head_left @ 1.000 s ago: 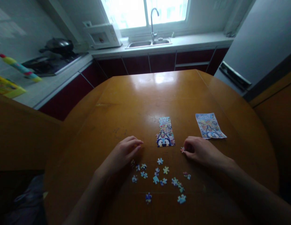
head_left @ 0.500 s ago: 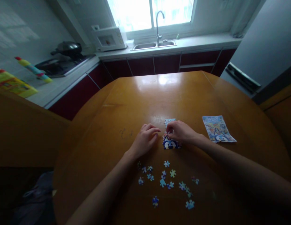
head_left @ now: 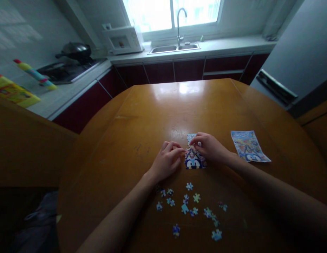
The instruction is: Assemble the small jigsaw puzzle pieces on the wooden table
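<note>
A partly joined jigsaw strip [head_left: 194, 159] with a blue cartoon face lies on the round wooden table [head_left: 142, 116]. My left hand [head_left: 167, 161] rests at the strip's left edge, its fingers curled and touching that edge. My right hand [head_left: 210, 147] lies over the strip's upper right part, fingertips pinched at the left upper edge on what looks like a small puzzle piece; the piece itself is mostly hidden. Several loose puzzle pieces [head_left: 191, 207] are scattered on the table nearer to me.
A printed picture sheet [head_left: 249, 145] lies on the table to the right of my hands. Beyond the table runs a kitchen counter with a sink and tap [head_left: 176, 45], a white microwave [head_left: 122, 39] and a stove with a pan [head_left: 73, 52].
My right hand carried a piece from the table right of the strip up onto the strip. My left hand moved from near the loose pieces to the strip's left edge.
</note>
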{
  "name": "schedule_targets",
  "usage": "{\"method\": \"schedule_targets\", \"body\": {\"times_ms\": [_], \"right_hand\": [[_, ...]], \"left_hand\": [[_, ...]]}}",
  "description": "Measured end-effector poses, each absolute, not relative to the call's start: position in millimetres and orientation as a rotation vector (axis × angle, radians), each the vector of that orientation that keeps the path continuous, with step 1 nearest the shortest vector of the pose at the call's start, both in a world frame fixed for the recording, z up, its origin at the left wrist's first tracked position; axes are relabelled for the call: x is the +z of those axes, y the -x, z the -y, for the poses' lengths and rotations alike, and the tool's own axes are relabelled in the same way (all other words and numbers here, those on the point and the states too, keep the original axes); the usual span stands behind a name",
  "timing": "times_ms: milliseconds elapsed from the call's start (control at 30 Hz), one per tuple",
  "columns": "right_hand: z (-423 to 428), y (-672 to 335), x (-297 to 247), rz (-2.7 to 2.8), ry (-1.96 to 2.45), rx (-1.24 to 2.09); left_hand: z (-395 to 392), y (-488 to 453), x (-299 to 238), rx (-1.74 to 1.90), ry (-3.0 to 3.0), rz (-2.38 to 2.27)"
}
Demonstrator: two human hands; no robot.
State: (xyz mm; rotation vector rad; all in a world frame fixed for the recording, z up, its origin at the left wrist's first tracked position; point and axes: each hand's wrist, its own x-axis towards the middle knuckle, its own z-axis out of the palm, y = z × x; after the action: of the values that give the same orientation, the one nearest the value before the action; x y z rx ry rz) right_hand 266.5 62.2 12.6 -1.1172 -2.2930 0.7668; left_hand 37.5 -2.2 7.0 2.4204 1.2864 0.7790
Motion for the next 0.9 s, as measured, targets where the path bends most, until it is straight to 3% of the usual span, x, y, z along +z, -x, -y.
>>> {"method": "schedule_targets", "body": {"times_ms": [200,900], "right_hand": [[-44,-274,-3,2.307,0.925,0.566],[-41,-269,-10,2.354,0.882,0.511]], "left_hand": [[3,-37,5,0.749,-2.449,-1.286],[4,-36,5,0.605,-2.535,-1.255]]}}
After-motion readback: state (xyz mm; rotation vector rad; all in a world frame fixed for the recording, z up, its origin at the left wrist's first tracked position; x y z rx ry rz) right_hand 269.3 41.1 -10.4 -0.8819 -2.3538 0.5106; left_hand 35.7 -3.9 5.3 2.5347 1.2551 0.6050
